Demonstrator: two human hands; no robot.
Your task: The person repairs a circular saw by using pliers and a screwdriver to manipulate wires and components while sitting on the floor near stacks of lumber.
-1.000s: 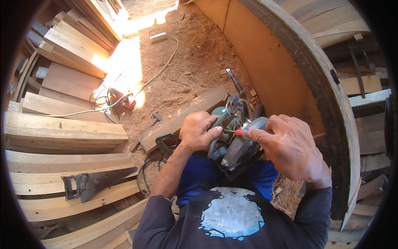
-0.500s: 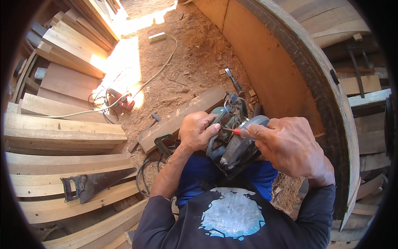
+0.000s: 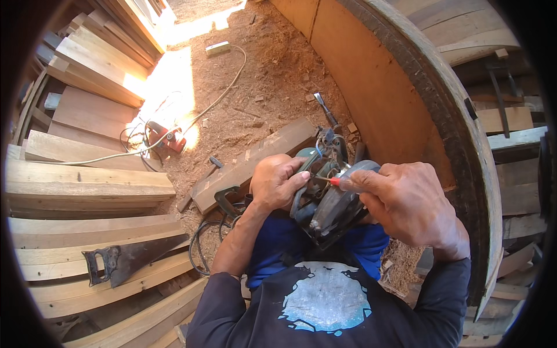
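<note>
A dark green circular saw (image 3: 329,211) with a grey metal blade guard lies across my lap, on blue trousers. My left hand (image 3: 275,182) is closed on its body, with the thumb pointing towards the screwdriver tip. In my right hand (image 3: 409,200) is a screwdriver (image 3: 335,181) with a red collar; most of its handle is hidden in my fingers. Its thin shaft points left into the saw's housing beside my left thumb. Exactly what the tip touches is too small to make out. Loose wires show at the top of the saw.
A thick plank (image 3: 255,165) lies just beyond the saw, with a chisel (image 3: 326,109) and a hammer (image 3: 200,182) near it. Stacked timber on the left carries a handsaw (image 3: 133,256). A red power tool (image 3: 166,139) with cords sits on sawdust. A curved wooden panel (image 3: 377,87) rises at right.
The screwdriver and my right hand have shifted very slightly right. My left hand keeps its hold on the saw. The background has slid a little left in the view.
</note>
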